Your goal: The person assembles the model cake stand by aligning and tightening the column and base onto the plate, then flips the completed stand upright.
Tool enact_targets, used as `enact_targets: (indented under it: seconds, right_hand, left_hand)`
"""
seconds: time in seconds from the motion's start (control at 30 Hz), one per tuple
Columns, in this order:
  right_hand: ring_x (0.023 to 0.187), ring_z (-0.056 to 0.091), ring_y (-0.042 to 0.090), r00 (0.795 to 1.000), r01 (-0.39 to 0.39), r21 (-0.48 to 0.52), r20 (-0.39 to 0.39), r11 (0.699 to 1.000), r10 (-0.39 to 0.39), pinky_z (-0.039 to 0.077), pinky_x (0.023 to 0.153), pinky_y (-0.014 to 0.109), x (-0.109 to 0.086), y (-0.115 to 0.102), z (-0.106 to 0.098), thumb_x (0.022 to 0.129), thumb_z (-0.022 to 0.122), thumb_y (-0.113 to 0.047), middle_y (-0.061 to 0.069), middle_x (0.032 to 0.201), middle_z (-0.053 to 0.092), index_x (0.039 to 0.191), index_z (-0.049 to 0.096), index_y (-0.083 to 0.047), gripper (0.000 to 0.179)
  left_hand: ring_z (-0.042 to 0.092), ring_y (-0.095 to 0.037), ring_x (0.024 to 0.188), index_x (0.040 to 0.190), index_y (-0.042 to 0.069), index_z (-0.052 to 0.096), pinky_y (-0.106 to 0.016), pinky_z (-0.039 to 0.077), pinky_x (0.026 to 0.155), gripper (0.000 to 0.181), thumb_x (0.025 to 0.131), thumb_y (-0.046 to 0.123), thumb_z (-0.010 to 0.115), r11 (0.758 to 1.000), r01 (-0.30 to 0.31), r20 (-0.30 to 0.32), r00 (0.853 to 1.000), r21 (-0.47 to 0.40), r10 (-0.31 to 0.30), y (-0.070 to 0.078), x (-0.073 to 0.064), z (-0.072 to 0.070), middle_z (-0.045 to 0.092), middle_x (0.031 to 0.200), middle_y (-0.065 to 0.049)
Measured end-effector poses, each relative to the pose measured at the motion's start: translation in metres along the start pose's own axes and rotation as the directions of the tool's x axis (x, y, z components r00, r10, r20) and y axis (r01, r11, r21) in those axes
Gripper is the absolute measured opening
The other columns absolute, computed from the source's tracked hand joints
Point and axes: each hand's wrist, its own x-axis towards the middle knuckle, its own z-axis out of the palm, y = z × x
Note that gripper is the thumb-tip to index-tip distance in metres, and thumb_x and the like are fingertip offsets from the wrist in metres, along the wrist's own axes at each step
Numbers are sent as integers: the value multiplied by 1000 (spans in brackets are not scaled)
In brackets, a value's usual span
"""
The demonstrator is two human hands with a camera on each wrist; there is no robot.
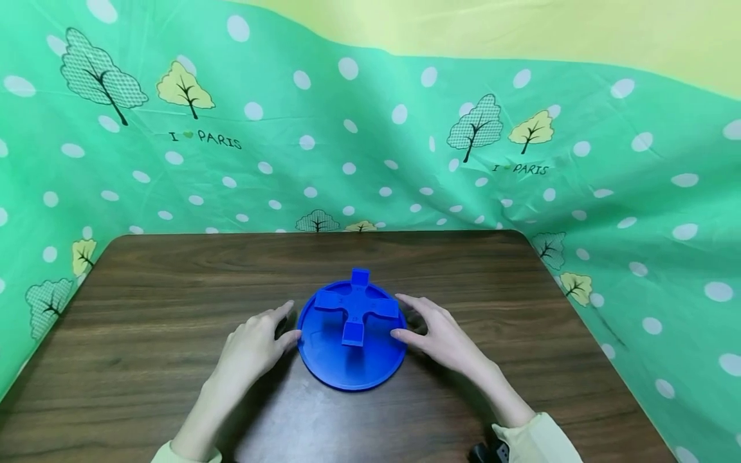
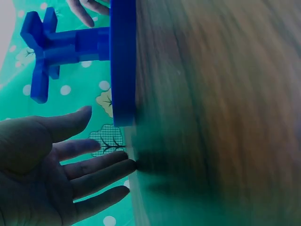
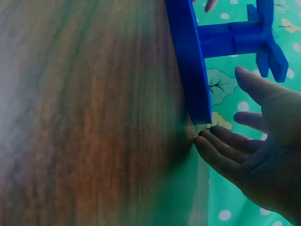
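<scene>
A round blue base (image 1: 330,363) lies flat on the table, and a short blue post (image 2: 77,45) rises from it. A four-armed cross-shaped top (image 1: 356,303) crowns the post. To the left of the base is my left hand (image 1: 255,344), its thumb near the rim and its fingers spread and fairly straight. My right hand (image 1: 442,334) is on the opposite side, thumb and fingers stretched toward the rim. Both wrist views show small gaps between the hands and the base. Neither hand holds anything.
The dark wood-grain table (image 1: 173,289) extends around the blue piece. Behind it and along the sides hangs a green cloth (image 1: 347,141) with white dots and printed trees. A small black object (image 1: 489,451) shows by the right sleeve (image 1: 538,440).
</scene>
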Motion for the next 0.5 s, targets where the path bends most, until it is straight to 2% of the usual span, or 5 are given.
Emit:
enact_targets:
  seconds: [0.2,0.4,0.5]
  right_hand:
    - [104,68,19,1000,-2,-46,1,999,2,60,87,39,3,1,2,93,75,-45,7,133,68,150,53,-17,67]
    - [92,64,14,999,-20,-90,26,996,22,55,76,26,7,-1,1,93,76,-38,7,118,70,148,56,-11,64]
    - [93,62,16,999,-27,-118,34,993,31,54,77,27,8,-2,2,93,76,-38,7,116,71,146,57,-8,63]
  left_hand:
    - [70,-46,113,146,12,58,-64,58,81,55,97,31,72,1000,-3,-43,999,-11,3,-5,2,-1,68,136,-22]
    - [69,-44,117,142,6,61,-64,57,88,52,98,33,70,1000,1,-28,1000,-13,-1,-4,8,2,68,135,-22]
    - [69,-45,117,139,4,60,-65,56,89,52,98,35,70,1000,23,-5,1000,-7,-23,-2,12,4,69,133,-22]
